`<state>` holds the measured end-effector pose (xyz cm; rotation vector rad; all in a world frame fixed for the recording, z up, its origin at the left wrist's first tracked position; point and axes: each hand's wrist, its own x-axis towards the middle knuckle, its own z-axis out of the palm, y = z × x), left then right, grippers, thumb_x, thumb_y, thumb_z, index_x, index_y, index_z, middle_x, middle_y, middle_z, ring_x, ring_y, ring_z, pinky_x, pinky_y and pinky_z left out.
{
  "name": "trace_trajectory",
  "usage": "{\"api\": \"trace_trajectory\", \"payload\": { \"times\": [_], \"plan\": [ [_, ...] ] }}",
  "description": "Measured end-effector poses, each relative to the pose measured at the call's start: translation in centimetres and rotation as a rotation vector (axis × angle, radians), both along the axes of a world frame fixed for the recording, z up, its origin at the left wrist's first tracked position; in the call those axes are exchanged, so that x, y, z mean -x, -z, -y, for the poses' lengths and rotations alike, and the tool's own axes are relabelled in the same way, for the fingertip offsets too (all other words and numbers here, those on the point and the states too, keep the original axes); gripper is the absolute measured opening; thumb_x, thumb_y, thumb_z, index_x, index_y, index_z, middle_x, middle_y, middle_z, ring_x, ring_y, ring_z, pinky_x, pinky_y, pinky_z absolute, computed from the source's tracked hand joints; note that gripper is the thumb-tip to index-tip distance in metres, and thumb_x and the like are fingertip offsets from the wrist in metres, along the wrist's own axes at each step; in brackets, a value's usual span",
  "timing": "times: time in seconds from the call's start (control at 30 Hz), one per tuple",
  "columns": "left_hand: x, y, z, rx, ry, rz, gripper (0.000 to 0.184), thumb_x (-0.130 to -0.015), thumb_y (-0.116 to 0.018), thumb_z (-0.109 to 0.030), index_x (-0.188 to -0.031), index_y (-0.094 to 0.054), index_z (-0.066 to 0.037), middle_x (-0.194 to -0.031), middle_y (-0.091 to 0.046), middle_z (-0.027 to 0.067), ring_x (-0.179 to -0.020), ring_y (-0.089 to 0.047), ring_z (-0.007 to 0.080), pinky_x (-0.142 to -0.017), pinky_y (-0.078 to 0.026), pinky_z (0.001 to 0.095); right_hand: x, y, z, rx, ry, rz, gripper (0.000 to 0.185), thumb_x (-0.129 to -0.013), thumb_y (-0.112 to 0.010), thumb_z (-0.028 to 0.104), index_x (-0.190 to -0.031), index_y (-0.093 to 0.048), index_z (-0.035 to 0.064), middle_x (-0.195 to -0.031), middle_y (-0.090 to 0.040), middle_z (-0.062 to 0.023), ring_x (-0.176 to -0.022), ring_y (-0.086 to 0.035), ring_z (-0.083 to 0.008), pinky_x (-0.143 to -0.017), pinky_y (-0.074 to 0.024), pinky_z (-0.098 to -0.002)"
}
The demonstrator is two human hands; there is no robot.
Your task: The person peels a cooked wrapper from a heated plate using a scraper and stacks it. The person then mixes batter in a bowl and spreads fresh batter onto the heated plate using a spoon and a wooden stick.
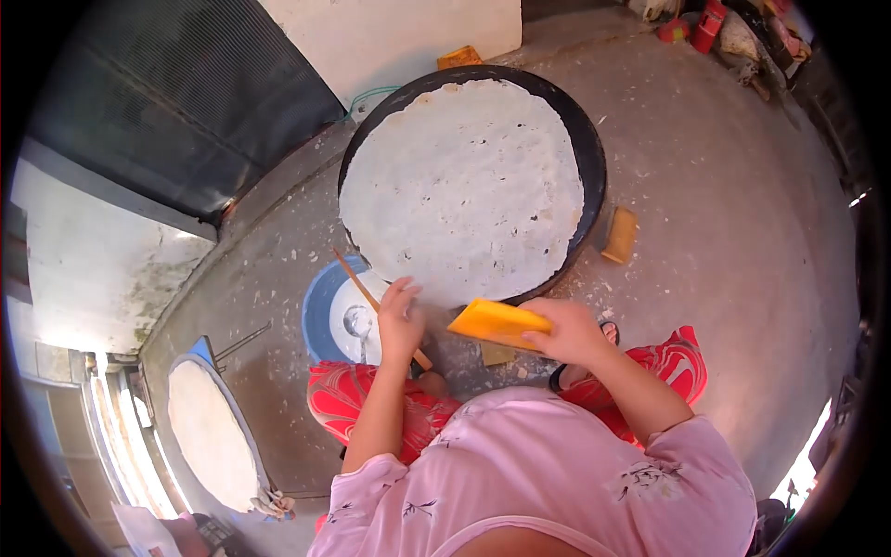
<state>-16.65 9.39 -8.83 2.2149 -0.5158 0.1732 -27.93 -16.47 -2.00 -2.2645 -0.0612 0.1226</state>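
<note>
A large round black griddle [594, 176] bears a wide, thin white flatbread [464, 176] with small holes and a slightly browned far edge. My left hand [401, 320] is at the near left edge of the flatbread, fingers bent; whether they pinch the edge cannot be made out. Beside this hand, a thin wooden stick [357, 278] slants across a blue basin [320, 302] of white batter with a ladle [357, 320] in it. My right hand [568, 331] grips a flat yellow scraper [497, 321] just in front of the griddle's near edge.
Yellowish blocks stand by the griddle's right side [620, 235] and far side [459, 58]. Another round flatbread [213, 436] lies on a flat support at the left. A white wall [399, 37] and a dark corrugated panel [186, 93] stand behind. Red items [708, 26] are at the far right.
</note>
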Motion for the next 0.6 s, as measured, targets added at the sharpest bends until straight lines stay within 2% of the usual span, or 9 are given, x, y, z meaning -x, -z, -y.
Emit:
{"api": "trace_trajectory", "payload": {
  "times": [0.07, 0.13, 0.17, 0.27, 0.3, 0.4, 0.5, 0.57, 0.6],
  "plan": [
    [0.0, 3.2, -0.6, 0.158, -0.146, -0.087, 0.045, -0.066, -0.062, -0.004, -0.110, -0.052, -0.001, -0.112, -0.049, 0.0168, -0.108, -0.046, 0.0290, -0.083, -0.043, 0.0335, 0.6, 0.8, 0.9, -0.074, 0.083, -0.029, 0.034, -0.072, -0.063, 0.013, -0.105, -0.055, 0.0057, -0.092, -0.062, -0.0107, -0.083, -0.061, -0.0220, -0.075, -0.0459, -0.0285],
    [-1.2, 3.7, 0.6, 0.414, -0.695, -0.472, 0.063, -0.070, -0.067, -0.015, -0.123, -0.037, 0.003, -0.114, -0.045, 0.0186, -0.109, -0.043, 0.0261, -0.083, -0.043, 0.0345, 0.7, 2.3, 1.2, -0.847, 0.343, -0.085, 0.037, -0.071, -0.063, 0.011, -0.106, -0.053, 0.0035, -0.097, -0.061, -0.0080, -0.091, -0.059, -0.0217, -0.079, -0.0445, -0.0298],
    [-2.2, 4.3, 0.8, 0.446, -0.742, -0.503, 0.074, -0.069, -0.071, -0.025, -0.122, -0.031, 0.007, -0.107, -0.047, 0.0179, -0.093, -0.050, 0.0236, -0.076, -0.046, 0.0340, 0.8, 2.7, 1.2, -1.126, 0.405, -0.100, 0.041, -0.071, -0.058, 0.006, -0.111, -0.050, 0.0016, -0.104, -0.058, -0.0063, -0.098, -0.055, -0.0206, -0.083, -0.0426, -0.0305],
    [-4.3, 3.7, 1.7, 0.490, -0.684, -0.677, 0.065, -0.067, -0.073, -0.023, -0.113, -0.038, 0.008, -0.100, -0.051, 0.0154, -0.075, -0.055, 0.0216, -0.063, -0.048, 0.0320, 1.2, -0.3, 0.2, -1.583, 0.403, -0.185, 0.044, -0.071, -0.051, 0.003, -0.115, -0.048, 0.0020, -0.107, -0.056, -0.0060, -0.100, -0.053, -0.0174, -0.085, -0.0409, -0.0284],
    [-5.1, 5.3, 1.6, 0.451, -0.753, -0.630, 0.055, -0.066, -0.074, -0.021, -0.102, -0.044, 0.007, -0.087, -0.055, 0.0115, -0.061, -0.054, 0.0194, -0.053, -0.046, 0.0290, 1.3, -0.5, 0.2, -1.580, 0.395, -0.180, 0.044, -0.071, -0.051, 0.003, -0.115, -0.048, 0.0020, -0.107, -0.056, -0.0060, -0.100, -0.053, -0.0174, -0.085, -0.0409, -0.0284],
    [-5.9, 6.1, 1.7, 0.644, -0.695, -0.685, 0.036, -0.063, -0.072, -0.011, -0.088, -0.053, 0.006, -0.073, -0.056, 0.0081, -0.060, -0.054, 0.0188, -0.052, -0.044, 0.0290, 2.4, -0.4, 0.7, -1.579, 0.260, -0.335, 0.044, -0.072, -0.049, 0.001, -0.116, -0.047, 0.0010, -0.109, -0.055, -0.0052, -0.104, -0.049, -0.0156, -0.089, -0.0383, -0.0295],
    [-8.1, 5.7, 0.4, 0.589, -0.615, -0.565, 0.017, -0.062, -0.065, -0.008, -0.072, -0.058, 0.004, -0.063, -0.056, 0.0062, -0.056, -0.053, 0.0169, -0.052, -0.043, 0.0301, 2.4, 1.0, 0.8, -1.257, 0.285, -0.189, 0.041, -0.074, -0.048, 0.002, -0.114, -0.048, 0.0004, -0.111, -0.054, -0.0072, -0.108, -0.049, -0.0190, -0.090, -0.0378, -0.0294],
    [-9.8, 1.0, -0.6, 0.254, -0.659, -0.253, 0.014, -0.063, -0.058, -0.011, -0.068, -0.061, 0.002, -0.060, -0.059, 0.0120, -0.055, -0.057, 0.0228, -0.054, -0.044, 0.0340, 1.6, 0.8, 0.9, -0.813, 0.149, 0.106, 0.035, -0.079, -0.048, 0.009, -0.114, -0.050, 0.0014, -0.106, -0.059, -0.0090, -0.097, -0.056, -0.0196, -0.083, -0.0417, -0.0270],
    [-11.2, -1.7, -1.3, 0.149, -0.638, -0.137, 0.016, -0.064, -0.057, -0.013, -0.070, -0.062, 0.000, -0.063, -0.060, 0.0153, -0.058, -0.058, 0.0272, -0.057, -0.045, 0.0357, 1.1, 0.2, 0.8, -0.811, 0.140, 0.109, 0.035, -0.079, -0.048, 0.009, -0.114, -0.050, 0.0014, -0.106, -0.059, -0.0090, -0.097, -0.056, -0.0196, -0.083, -0.0417, -0.0270]
  ]
}}
